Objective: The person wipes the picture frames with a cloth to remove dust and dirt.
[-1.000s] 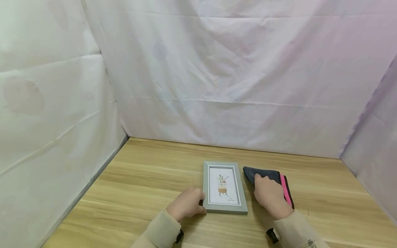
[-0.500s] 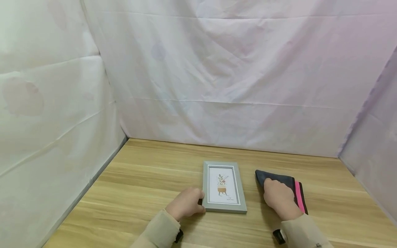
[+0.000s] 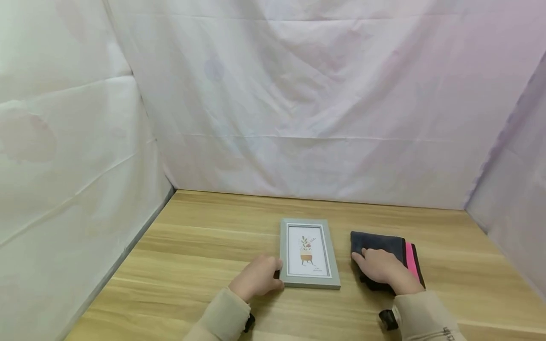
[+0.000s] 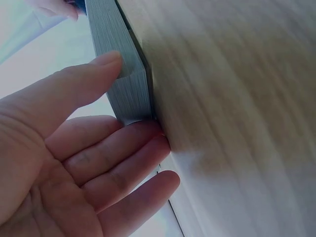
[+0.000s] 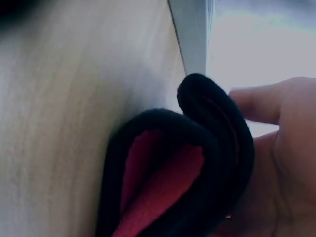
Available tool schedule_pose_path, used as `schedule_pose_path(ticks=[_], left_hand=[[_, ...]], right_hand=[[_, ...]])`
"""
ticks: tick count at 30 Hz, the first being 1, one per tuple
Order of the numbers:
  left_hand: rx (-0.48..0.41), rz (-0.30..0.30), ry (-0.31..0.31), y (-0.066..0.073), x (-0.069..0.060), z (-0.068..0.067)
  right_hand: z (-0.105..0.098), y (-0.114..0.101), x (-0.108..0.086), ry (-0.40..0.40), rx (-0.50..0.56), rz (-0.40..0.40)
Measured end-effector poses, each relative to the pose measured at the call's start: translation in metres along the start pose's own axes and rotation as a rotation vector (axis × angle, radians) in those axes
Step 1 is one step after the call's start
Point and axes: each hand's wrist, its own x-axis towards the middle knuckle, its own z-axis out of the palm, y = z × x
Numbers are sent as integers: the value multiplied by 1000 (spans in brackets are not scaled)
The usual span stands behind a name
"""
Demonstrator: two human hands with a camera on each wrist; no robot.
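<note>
A grey picture frame [image 3: 310,282] with a potted-plant print lies face up on the table. My left hand [image 3: 257,278] holds its near left corner; in the left wrist view, the thumb and fingers lie on two sides of that frame corner [image 4: 106,24]. To the right is a folded dark cloth [image 3: 379,241] with black trim and a pink stripe. My right hand [image 3: 381,266] rests on it with extended fingers. In the right wrist view the folded cloth [image 5: 229,163] shows a pink inner side, and the fingertips are hidden behind it.
The wooden table [image 3: 204,232] meets a white fabric backdrop [image 3: 264,118] at the back. Fabric walls stand at the left [image 3: 64,166] and right [image 3: 520,189]. A strip of tabletop separates the picture frame from the cloth.
My right hand has carried the cloth rightward, away from the picture frame. Its fingers have since loosened and the cloth lies flatter. My left hand has stayed at the frame's corner.
</note>
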Motion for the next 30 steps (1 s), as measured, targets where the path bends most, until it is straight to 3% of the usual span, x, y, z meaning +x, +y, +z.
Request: schedule_pose_path(ticks=[11, 20, 30], left_hand=[[1, 2, 14, 0, 3, 2], [-12, 0, -3, -3, -5, 6], [-257, -25, -38, -13, -5, -5]], right_hand=[[-4, 3, 5, 3, -19, -12], [9, 2, 0, -12, -17, 13], [15, -5, -5, 60, 23, 23]])
